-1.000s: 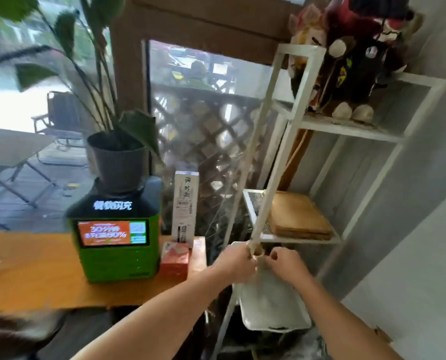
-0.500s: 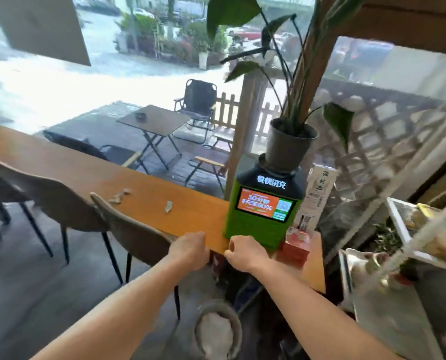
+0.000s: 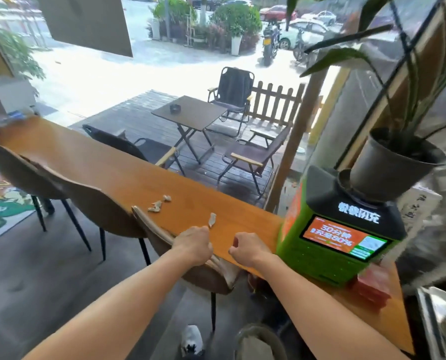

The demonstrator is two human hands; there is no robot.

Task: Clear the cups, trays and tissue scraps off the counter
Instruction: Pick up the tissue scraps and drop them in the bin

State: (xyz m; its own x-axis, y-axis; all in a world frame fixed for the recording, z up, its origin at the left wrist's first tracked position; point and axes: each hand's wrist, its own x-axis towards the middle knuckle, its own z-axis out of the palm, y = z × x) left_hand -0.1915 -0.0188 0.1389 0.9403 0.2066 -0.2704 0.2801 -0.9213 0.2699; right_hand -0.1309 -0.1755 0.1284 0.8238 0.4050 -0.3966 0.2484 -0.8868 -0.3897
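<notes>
My left hand (image 3: 193,244) and right hand (image 3: 246,246) hover curled, empty, over the counter (image 3: 92,162). One tissue scrap (image 3: 212,219) lies just beyond my left knuckles, more scraps (image 3: 157,205) farther left. Below, a bin (image 3: 258,341), contents blurred.

1. We have turned left from the white shelf and tray to the wooden counter (image 3: 118,175).
2. Both hands have let go of the tray.
3. Our left hand (image 3: 193,244) now hangs curled just beside the nearest tissue scrap (image 3: 212,219).
4. Our right hand (image 3: 250,248) hangs curled over the counter's near edge.
</notes>
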